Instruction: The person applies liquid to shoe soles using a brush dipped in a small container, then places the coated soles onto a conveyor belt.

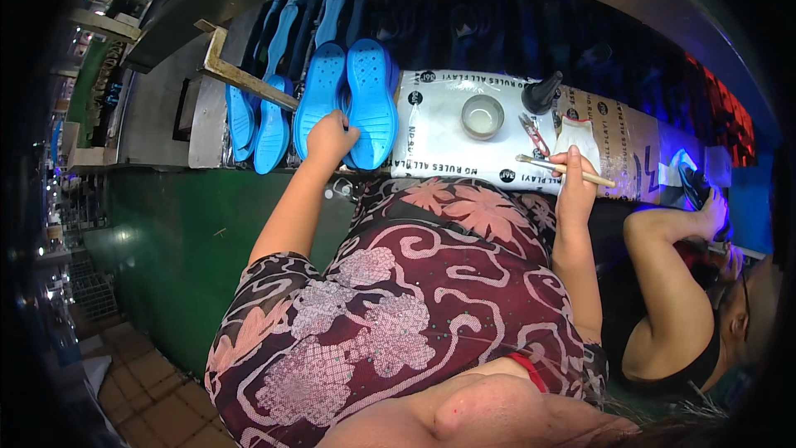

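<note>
A pair of bright blue shoe soles lies side by side in front of me, the left sole (pixel 320 83) and the right sole (pixel 372 104), with small holes and ridges on top. My left hand (pixel 330 139) is closed on the inner edge of the left sole, its fingertips reaching toward the right one. Over the covered bench, my right hand (pixel 576 176) holds a thin wooden-handled brush (pixel 541 163), bristles pointing left. A round metal bowl (pixel 466 119) with pale liquid in it stands beyond the brush. Red-handled snips (pixel 534 136) lie between bowl and right hand.
More blue soles (pixel 272 131) lie at the left, beside a wooden bracket (pixel 249 79). A black cone-shaped object (pixel 541 94) and a white cloth (pixel 579 134) sit on the printed bench cover (pixel 431 137). Dark rows run behind the bench. At right, a co-worker's arm (pixel 667 282) reaches the bench.
</note>
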Available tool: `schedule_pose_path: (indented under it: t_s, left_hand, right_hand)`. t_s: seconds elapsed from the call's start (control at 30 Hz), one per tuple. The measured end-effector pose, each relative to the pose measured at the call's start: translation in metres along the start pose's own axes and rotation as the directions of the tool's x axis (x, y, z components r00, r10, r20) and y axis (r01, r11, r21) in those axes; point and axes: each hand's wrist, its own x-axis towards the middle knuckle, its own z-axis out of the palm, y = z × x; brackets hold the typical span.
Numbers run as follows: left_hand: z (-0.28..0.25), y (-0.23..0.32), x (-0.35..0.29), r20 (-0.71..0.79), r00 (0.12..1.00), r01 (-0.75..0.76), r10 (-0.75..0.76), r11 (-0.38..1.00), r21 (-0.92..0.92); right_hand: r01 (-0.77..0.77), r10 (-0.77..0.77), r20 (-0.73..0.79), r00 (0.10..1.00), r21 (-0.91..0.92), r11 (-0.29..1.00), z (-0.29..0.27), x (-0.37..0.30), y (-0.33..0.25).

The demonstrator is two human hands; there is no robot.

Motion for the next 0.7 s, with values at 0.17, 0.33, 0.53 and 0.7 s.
schedule_pose_path:
  t_s: [0.17, 0.33, 0.53, 0.7]
  left_hand:
    - [0.002, -0.009, -0.006, -0.172, 0.980, -0.083, 0.096, 0.993, 0.080]
    - [0.006, -0.017, -0.019, -0.054, 0.998, -0.022, -0.016, 0.770, -0.638]
    - [-0.010, 0.028, -0.054, 0.408, 0.876, 0.445, 0.256, -0.108, -0.889]
    - [-0.020, 0.077, -0.069, 0.097, 0.933, 0.053, 0.346, 0.136, -0.989]
  right_hand:
    - [-0.029, 0.028, -0.020, 0.999, -0.025, 0.999, 0.017, -0.006, 0.001]
    - [-0.050, 0.051, -0.039, 0.998, 0.008, 0.999, 0.027, -0.008, 0.009]
    - [0.006, -0.006, 0.084, 0.996, -0.002, 1.000, 0.034, -0.007, -0.001]
    - [0.134, -0.139, 0.120, 0.983, 0.043, 0.990, 0.042, -0.009, -0.024]
